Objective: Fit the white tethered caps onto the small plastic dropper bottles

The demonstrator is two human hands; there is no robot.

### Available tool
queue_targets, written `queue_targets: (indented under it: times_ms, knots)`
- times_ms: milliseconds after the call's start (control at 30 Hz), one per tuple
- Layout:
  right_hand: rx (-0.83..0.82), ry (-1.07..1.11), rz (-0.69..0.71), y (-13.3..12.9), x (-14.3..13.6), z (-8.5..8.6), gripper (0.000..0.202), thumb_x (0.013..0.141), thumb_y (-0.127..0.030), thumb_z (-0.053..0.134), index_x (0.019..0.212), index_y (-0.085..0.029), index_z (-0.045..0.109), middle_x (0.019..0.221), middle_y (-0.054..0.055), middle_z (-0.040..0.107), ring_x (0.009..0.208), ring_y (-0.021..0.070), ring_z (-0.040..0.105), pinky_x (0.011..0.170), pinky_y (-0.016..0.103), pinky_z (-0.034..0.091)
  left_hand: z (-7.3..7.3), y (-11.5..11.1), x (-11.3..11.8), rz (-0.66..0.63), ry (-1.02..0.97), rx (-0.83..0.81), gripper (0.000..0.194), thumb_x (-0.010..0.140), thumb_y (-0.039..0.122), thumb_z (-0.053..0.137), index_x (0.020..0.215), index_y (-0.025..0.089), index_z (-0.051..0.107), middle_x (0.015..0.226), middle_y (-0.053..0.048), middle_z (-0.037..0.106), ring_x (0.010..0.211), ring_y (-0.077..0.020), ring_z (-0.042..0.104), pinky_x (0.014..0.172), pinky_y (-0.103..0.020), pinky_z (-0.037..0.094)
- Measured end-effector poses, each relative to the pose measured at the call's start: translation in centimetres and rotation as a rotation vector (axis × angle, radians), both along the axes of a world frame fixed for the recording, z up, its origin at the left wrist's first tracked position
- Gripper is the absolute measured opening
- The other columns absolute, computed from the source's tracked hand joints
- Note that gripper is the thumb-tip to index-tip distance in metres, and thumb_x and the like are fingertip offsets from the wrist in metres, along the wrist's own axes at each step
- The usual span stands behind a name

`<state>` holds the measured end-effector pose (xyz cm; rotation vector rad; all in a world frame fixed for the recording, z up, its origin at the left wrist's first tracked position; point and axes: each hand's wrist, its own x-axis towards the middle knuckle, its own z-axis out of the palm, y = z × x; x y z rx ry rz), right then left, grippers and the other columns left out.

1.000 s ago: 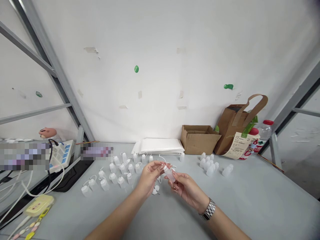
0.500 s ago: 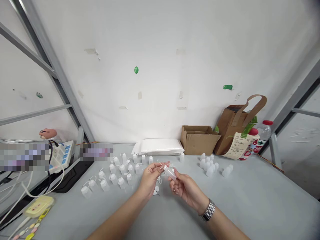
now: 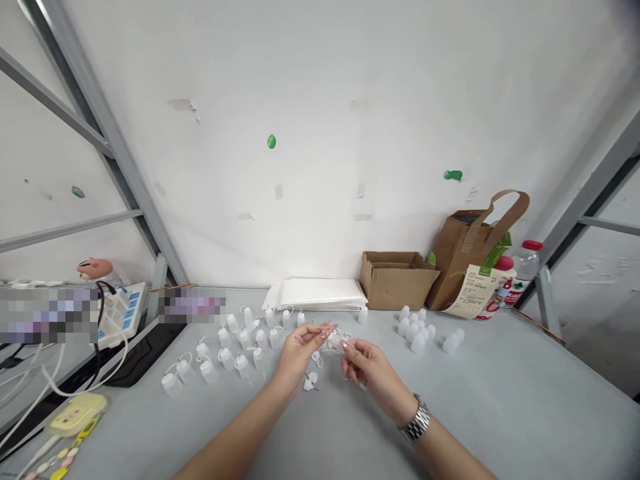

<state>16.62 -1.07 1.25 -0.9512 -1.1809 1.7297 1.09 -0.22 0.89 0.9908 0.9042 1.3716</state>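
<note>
Over the middle of the table I hold a small translucent plastic squeeze bottle [image 3: 336, 341], tilted between both hands. The fingers of my left hand [image 3: 300, 347] are closed in a pinch at its cap end, which they partly hide. At the base, my right hand [image 3: 367, 363] grips the bottle between thumb and fingers. Loose white caps [image 3: 311, 381] lie on the table just below my hands, with more behind the bottle. To the left stand several capped bottles [image 3: 226, 359] with strap loops. A group of bottles without visible straps [image 3: 417, 331] is on the right.
White padded envelopes [image 3: 320, 293] lie against the wall, beside an open cardboard box [image 3: 400, 283]. A brown paper bag [image 3: 453, 247] and a red-capped drink bottle [image 3: 527, 267] stand at the back right. At left are a power strip [image 3: 125, 310], cables and a yellow case [image 3: 77, 412].
The squeeze bottle has turned to lie more level and end-on between my hands. My right hand has shifted slightly and its fingers have moved along the bottle; my left hand stays nearly in place.
</note>
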Motion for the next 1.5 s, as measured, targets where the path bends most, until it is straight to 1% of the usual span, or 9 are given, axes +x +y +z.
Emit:
queue_targets:
  times_ms: [233, 533, 700, 833, 933, 1133, 1333, 1433, 1500]
  knots:
    - [-0.120, 0.170, 0.184, 0.7, 0.4, -0.8, 0.042, 0.072, -0.055, 0.059, 0.067, -0.014, 0.057, 0.031, -0.010, 0.035, 0.032, 0.0032, 0.016, 0.041, 0.022, 0.019, 0.4, -0.1, -0.1, -0.070, 0.031, 0.010, 0.017, 0.064, 0.030, 0.072, 0.068, 0.017, 0.062, 0.090, -0.010, 0.072, 0.110, -0.0266, 0.055, 0.096, -0.039, 0.035]
    - [0.068, -0.023, 0.002, 0.3, -0.2, -0.7, 0.040, 0.061, -0.049, 0.073, 0.068, -0.017, 0.050, 0.061, -0.002, 0.057, 0.048, 0.0069, 0.044, 0.049, 0.022, 0.030, 0.0, -0.4, 0.5, 0.055, -0.001, -0.036, 0.019, 0.062, 0.032, 0.072, 0.067, 0.016, 0.063, 0.085, -0.008, 0.073, 0.091, -0.0239, 0.063, 0.086, -0.036, 0.041]
    - [0.199, -0.149, -0.117, 0.1, -0.7, -1.1, 0.042, 0.062, -0.053, 0.069, 0.071, -0.017, 0.050, 0.061, -0.003, 0.057, 0.047, 0.0083, 0.045, 0.048, 0.023, 0.033, -0.3, -0.2, 0.5, 0.068, -0.004, -0.061, 0.020, 0.061, 0.032, 0.073, 0.066, 0.016, 0.063, 0.082, -0.008, 0.072, 0.086, -0.0239, 0.064, 0.082, -0.036, 0.042]
    - [0.198, -0.181, -0.086, -0.1, -0.7, -0.8, 0.042, 0.065, -0.057, 0.064, 0.071, -0.017, 0.051, 0.062, -0.001, 0.059, 0.043, 0.0082, 0.045, 0.044, 0.023, 0.029, -0.2, 0.1, 0.0, 0.020, 0.020, -0.056, 0.020, 0.062, 0.033, 0.072, 0.068, 0.016, 0.062, 0.082, -0.008, 0.072, 0.087, -0.0237, 0.064, 0.083, -0.036, 0.041]
    - [0.136, -0.122, -0.002, -0.1, -0.4, -0.5, 0.042, 0.069, -0.058, 0.060, 0.068, -0.016, 0.052, 0.055, -0.002, 0.057, 0.039, 0.0064, 0.040, 0.043, 0.022, 0.023, 0.1, 0.0, -0.2, -0.049, 0.008, -0.013, 0.019, 0.065, 0.033, 0.070, 0.068, 0.017, 0.060, 0.084, -0.007, 0.072, 0.089, -0.0228, 0.063, 0.084, -0.035, 0.040]
    - [-0.230, 0.190, 0.236, 0.2, -0.4, -1.1, 0.041, 0.072, -0.055, 0.058, 0.065, -0.015, 0.056, 0.034, -0.010, 0.036, 0.031, 0.0023, 0.017, 0.041, 0.021, 0.019, 0.7, -0.6, 0.3, -0.127, 0.006, -0.004, 0.017, 0.065, 0.031, 0.071, 0.069, 0.018, 0.061, 0.082, -0.006, 0.072, 0.085, -0.0216, 0.064, 0.083, -0.034, 0.041]
    - [-0.008, 0.007, -0.045, -0.1, -0.9, -0.7, 0.042, 0.063, -0.054, 0.069, 0.075, -0.015, 0.060, 0.059, 0.000, 0.061, 0.048, 0.0091, 0.049, 0.051, 0.023, 0.035, 0.2, -0.4, 0.4, 0.072, -0.016, -0.017, 0.020, 0.062, 0.032, 0.072, 0.069, 0.017, 0.062, 0.083, -0.007, 0.072, 0.086, -0.0225, 0.064, 0.081, -0.034, 0.042]
    - [0.072, -0.043, -0.112, -0.3, -0.9, -0.4, 0.039, 0.055, -0.046, 0.077, 0.070, -0.015, 0.060, 0.060, -0.002, 0.059, 0.052, 0.0092, 0.049, 0.054, 0.023, 0.037, 0.2, -0.3, 0.2, 0.045, -0.041, -0.017, 0.019, 0.063, 0.031, 0.072, 0.068, 0.017, 0.061, 0.085, -0.007, 0.072, 0.090, -0.0231, 0.063, 0.085, -0.035, 0.041]
    - [0.009, 0.021, -0.028, -0.4, -0.8, -0.4, 0.039, 0.062, -0.051, 0.071, 0.064, -0.014, 0.059, 0.053, -0.002, 0.055, 0.044, 0.0071, 0.044, 0.049, 0.022, 0.033, 0.3, -0.2, 0.2, 0.001, -0.068, -0.023, 0.019, 0.063, 0.031, 0.072, 0.069, 0.017, 0.060, 0.086, -0.008, 0.072, 0.091, -0.0235, 0.063, 0.085, -0.036, 0.041]
